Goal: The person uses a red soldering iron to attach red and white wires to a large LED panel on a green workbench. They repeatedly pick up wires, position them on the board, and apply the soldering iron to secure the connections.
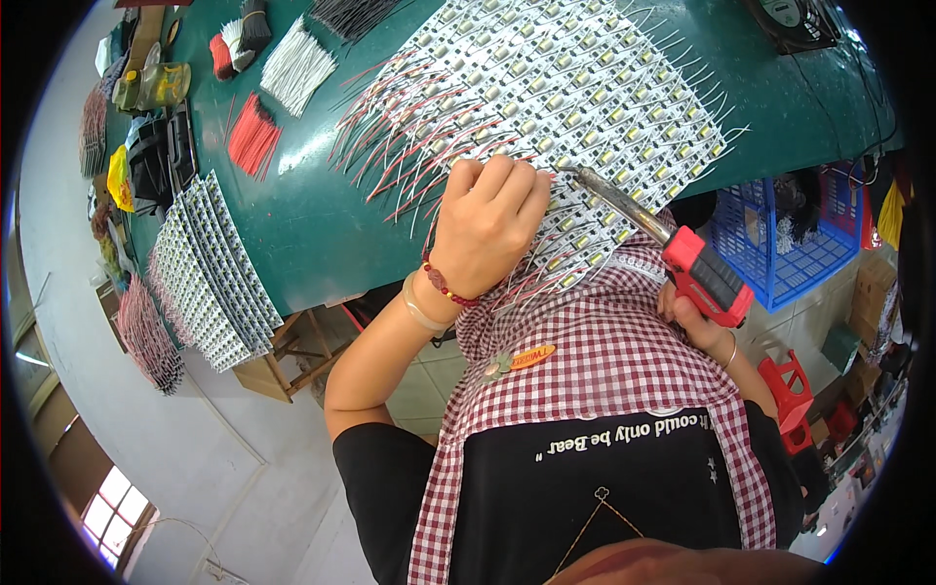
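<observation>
A broad sheet of white circuit boards (546,88), set with rows of small yellowish LEDs, lies over the green table's near edge. Thin red and white wires (419,146) fringe its left side. My left hand (492,214) is closed above the board's wired edge; its fingertips and whatever they pinch are hidden. In my right hand (685,314) is a red and black soldering gun (704,276), partly covering that hand. Its metal shaft slants up to the left, with the tip at the board just right of my left fingers.
On the green table (322,214) lie bundles of red wires (254,136) and white wires (297,66). More LED boards (213,268) are stacked at the left edge. A blue crate (780,244) and a red stool (785,385) stand at right. A black fan (795,19) sits far right.
</observation>
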### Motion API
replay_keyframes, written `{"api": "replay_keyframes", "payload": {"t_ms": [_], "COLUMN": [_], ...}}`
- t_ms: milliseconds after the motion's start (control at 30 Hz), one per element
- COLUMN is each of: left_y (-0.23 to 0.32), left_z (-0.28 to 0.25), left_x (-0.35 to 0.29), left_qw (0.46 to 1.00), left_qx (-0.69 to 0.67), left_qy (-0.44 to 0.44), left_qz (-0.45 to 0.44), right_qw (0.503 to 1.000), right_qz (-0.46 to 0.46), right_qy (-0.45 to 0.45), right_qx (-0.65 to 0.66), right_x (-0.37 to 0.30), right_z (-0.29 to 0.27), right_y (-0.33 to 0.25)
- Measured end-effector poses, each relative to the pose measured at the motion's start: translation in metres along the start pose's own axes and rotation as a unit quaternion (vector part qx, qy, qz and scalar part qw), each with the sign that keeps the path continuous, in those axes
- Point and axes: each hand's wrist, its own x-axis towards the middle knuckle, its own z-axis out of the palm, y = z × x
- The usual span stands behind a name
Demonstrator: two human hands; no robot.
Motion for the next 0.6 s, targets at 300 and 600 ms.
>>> {"api": "replay_keyframes", "payload": {"t_ms": [300,600], "left_y": [0.005,0.024], "left_z": [-0.015,-0.008], "left_x": [-0.002,-0.009], "left_qw": [0.999,0.996], "left_qx": [0.027,-0.016], "left_qy": [0.020,0.071], "left_qz": [-0.039,-0.056], "right_qw": [0.998,0.993], "right_qz": [0.013,0.045], "right_qy": [-0.023,-0.020], "right_qx": [0.056,0.109], "right_x": [-0.002,-0.009], "right_z": [-0.002,-0.006], "right_y": [-0.003,-0.007]}}
